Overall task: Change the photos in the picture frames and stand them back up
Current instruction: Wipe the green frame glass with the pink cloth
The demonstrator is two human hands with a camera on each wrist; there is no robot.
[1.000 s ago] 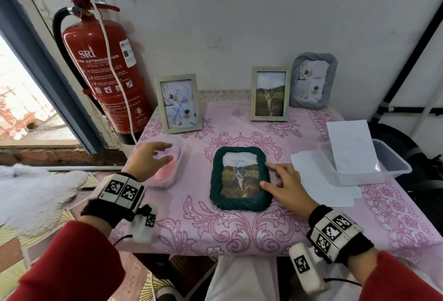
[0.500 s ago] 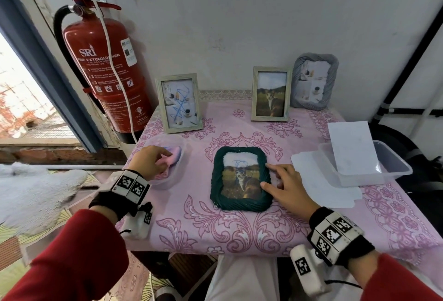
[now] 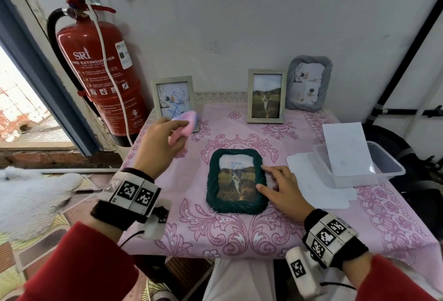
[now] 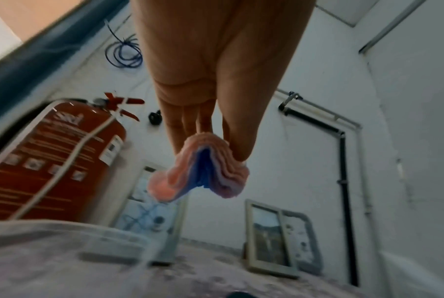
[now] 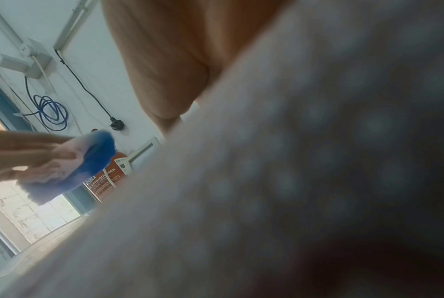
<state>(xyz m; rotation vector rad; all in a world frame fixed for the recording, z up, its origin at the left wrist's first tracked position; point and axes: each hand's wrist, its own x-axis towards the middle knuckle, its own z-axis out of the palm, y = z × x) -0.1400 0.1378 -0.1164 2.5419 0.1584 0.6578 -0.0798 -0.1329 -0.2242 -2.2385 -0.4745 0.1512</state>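
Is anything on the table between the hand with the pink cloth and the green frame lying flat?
Nothing visible. Only bare tablecloth separates the left hand, holding the cloth, from the green frame.

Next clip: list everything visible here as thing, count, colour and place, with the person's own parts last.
Green frame: one, dark green, flat at table centre, cat photo with blue scribble.
Silver frames: two, upright at the back; left one scribbled blue, middle one with a cat photo.
Grey frame: one, upright, back right.
Cloth: one, pink and blue, in the air, back left.
Plastic tub: one, clear, right side, a white sheet leaning in it.
Papers: white, under the tub.
Tablecloth: one, pink floral.
Fire extinguisher: one, red, left wall.
Left hand: grips the cloth.
Right hand: fingers straight, touching the green frame's right edge.
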